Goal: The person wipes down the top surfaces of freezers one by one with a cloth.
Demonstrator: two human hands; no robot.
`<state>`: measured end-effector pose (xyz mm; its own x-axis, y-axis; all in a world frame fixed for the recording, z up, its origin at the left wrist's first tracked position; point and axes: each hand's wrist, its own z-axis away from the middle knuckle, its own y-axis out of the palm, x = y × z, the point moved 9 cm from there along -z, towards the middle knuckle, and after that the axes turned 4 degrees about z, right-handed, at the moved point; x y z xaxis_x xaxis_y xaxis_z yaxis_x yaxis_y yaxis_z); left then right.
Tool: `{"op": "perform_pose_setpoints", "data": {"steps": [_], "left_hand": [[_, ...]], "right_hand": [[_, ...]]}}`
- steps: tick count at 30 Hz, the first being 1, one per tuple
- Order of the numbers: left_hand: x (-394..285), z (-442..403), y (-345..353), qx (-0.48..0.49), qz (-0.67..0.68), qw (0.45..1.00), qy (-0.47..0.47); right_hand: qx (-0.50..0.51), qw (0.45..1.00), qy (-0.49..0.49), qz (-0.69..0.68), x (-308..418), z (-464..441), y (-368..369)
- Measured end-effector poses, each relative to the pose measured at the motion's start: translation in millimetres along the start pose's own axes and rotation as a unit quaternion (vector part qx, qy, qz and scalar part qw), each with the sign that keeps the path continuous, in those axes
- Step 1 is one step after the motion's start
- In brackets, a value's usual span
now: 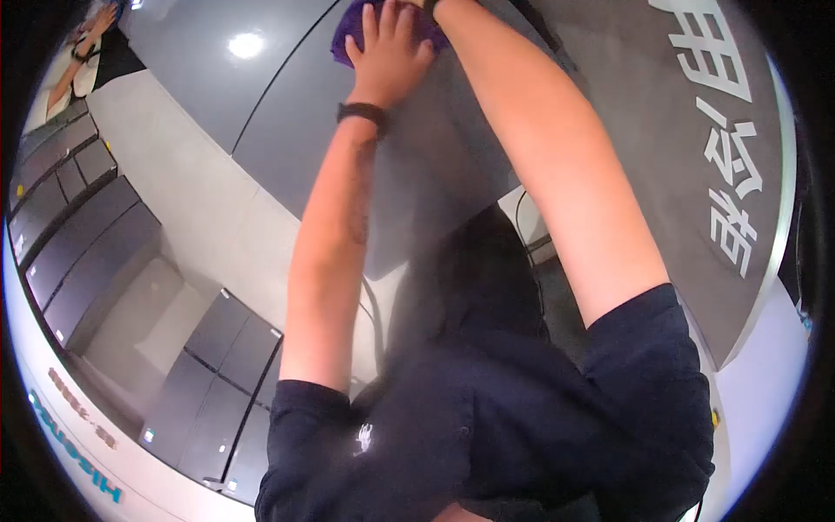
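My left hand (389, 48) lies on a bunched purple cloth (344, 45), its fingers spread and pressing it against a glossy dark grey panel (296, 130). A dark band circles my left wrist. My right hand (416, 3) is mostly cut off by the top edge, just beside the left one and close to the cloth. Its fingers are hidden, so its grip does not show. A thin dark seam runs across the panel to the left of the cloth, and a bright light reflects in it.
On the right stands a dark sign board (661, 174) with large white characters. Several dark grey refrigerators (213, 383) line the left side beside a white wall with lettering. At the upper left another arm (74, 70) with a dark wristband shows. A cable (376, 317) hangs near my body.
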<state>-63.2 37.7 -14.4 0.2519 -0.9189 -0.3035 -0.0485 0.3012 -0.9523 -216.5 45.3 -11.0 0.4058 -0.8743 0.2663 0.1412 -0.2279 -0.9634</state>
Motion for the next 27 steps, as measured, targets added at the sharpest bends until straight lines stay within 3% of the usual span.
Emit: {"op": "perform_pose_setpoints", "data": {"steps": [3,7,8,11,13,18,19,27], "left_hand": [[-16,34,-3,-0.059,0.016,0.998,-0.021],[-14,97,-7,-0.046,0.011,0.998,-0.039],[-11,112,-11,-0.049,0.011,0.998,-0.050],[2,166,-16,-0.031,0.069,0.994,-0.075],[10,206,-21,-0.035,0.079,0.990,-0.113],[22,310,-20,-0.043,0.085,0.978,-0.185],[22,324,-20,-0.041,0.087,0.976,-0.193],[10,405,-12,-0.068,0.109,0.969,-0.209]], "right_hand": [[0.050,0.998,-0.027,0.019,-1,19,-5],[0.075,0.995,-0.052,0.045,16,72,-3],[-0.085,0.988,-0.120,0.047,22,83,17],[0.074,0.968,-0.209,0.113,74,145,30],[0.119,0.956,-0.249,0.096,104,188,39],[0.141,0.921,-0.349,0.105,162,282,55],[0.046,0.923,-0.373,0.079,168,297,50],[0.155,0.894,-0.403,0.124,173,378,60]]}}
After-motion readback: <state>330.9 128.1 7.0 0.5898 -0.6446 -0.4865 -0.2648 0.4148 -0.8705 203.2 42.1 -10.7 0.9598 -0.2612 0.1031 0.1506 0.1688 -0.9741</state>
